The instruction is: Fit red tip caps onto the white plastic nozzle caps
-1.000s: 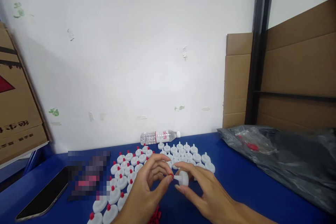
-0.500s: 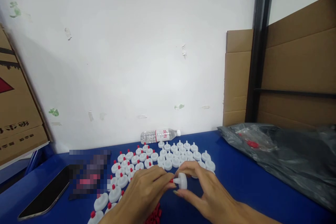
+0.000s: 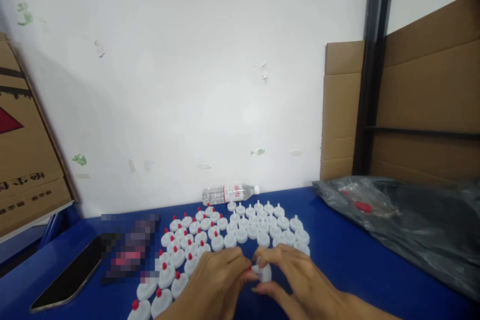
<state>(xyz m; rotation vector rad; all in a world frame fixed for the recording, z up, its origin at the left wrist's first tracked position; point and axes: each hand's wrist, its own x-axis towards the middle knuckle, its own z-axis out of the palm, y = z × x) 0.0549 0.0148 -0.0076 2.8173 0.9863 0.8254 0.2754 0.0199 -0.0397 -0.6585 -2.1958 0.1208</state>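
Note:
Between the thumb and fingers of my right hand (image 3: 300, 275) is a white plastic nozzle cap (image 3: 266, 273), turned on its side with its spout pointing left. My left hand (image 3: 217, 277) pinches at the spout's end, where a small red tip cap is mostly covered by the fingers. Behind my hands stand several white nozzle caps (image 3: 263, 239) with bare spouts. To the left, several more white nozzle caps (image 3: 177, 258) carry red tips on their spouts. All of these rest upright on the blue table (image 3: 322, 240).
A clear water bottle (image 3: 236, 193) lies against the wall. A phone (image 3: 69, 275) and a blurred dark packet (image 3: 131, 250) are on the left. Grey plastic sheeting (image 3: 405, 230) with a clear bag (image 3: 369, 204) covers the right side. Cardboard (image 3: 33, 140) stands at the left edge.
Both hands have come slightly lower and nearer with the white nozzle cap. The red tip shows less between my left fingers. The loose red pieces below are now out of sight.

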